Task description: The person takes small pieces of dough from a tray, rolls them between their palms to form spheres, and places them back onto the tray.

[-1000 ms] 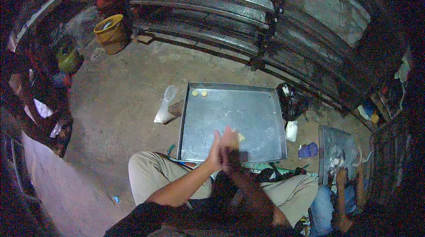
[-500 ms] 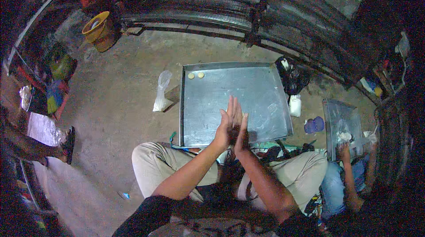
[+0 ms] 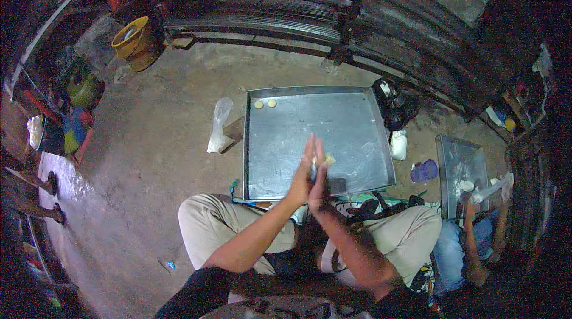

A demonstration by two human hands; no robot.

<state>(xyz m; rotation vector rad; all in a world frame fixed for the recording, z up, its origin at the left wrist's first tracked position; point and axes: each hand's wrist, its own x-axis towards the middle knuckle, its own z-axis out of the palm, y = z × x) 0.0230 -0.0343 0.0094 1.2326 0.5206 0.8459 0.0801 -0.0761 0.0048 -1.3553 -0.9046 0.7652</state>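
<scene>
In the head view, the left hand [image 3: 301, 181] and right hand [image 3: 320, 183] are held palm to palm at the centre of the frame over the tray [image 3: 280, 146], fingers extended and together; whether anything is clamped between the palms cannot be told. A pale yellow lump [image 3: 330, 159] is seen just beside the right hand's fingers, its support undetermined, while two pale discs [image 3: 258, 104] are set in the tray's upper left corner, presumably to be clear of the hands. A bag of white powder [image 3: 217, 141] is placed left of the tray, apparently within reach, with a yellow bucket [image 3: 139, 50] at upper left.
</scene>
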